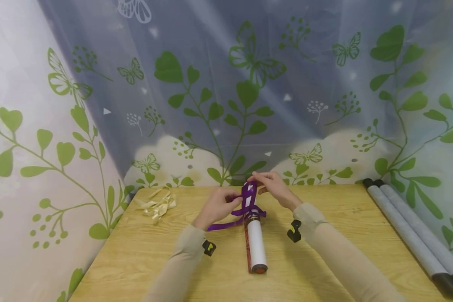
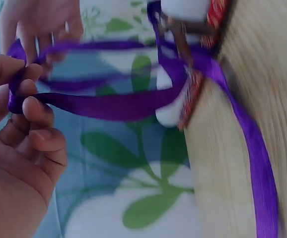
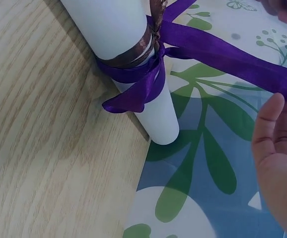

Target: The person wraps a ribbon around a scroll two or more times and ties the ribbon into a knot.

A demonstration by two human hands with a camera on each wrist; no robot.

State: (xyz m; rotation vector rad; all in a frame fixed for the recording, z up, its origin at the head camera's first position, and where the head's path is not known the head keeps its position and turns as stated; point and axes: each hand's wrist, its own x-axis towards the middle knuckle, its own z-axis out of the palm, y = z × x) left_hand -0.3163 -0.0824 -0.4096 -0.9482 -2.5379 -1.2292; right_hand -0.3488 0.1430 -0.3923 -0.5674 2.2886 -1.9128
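A white rolled scroll [image 1: 257,245] with a dark end cap and a red patterned strip along its side lies on the wooden table. Brown ribbon [image 3: 128,55] and purple ribbon [image 3: 133,94] are wrapped around it. My left hand [image 1: 219,206] pinches the purple ribbon between thumb and fingers; in the left wrist view its bands [image 2: 118,105] stretch from the scroll to those fingertips. Fairly straight fingers of my right hand [image 1: 277,189] touch the far end of the purple loop. One loose purple tail [image 2: 255,153] hangs across the table.
A heap of cream ribbon [image 1: 158,204] lies at the table's back left. Two long grey rolls [image 1: 407,230] with black ends lie along the right edge. A leaf-printed curtain [image 1: 226,105] hangs right behind the table [image 1: 135,260].
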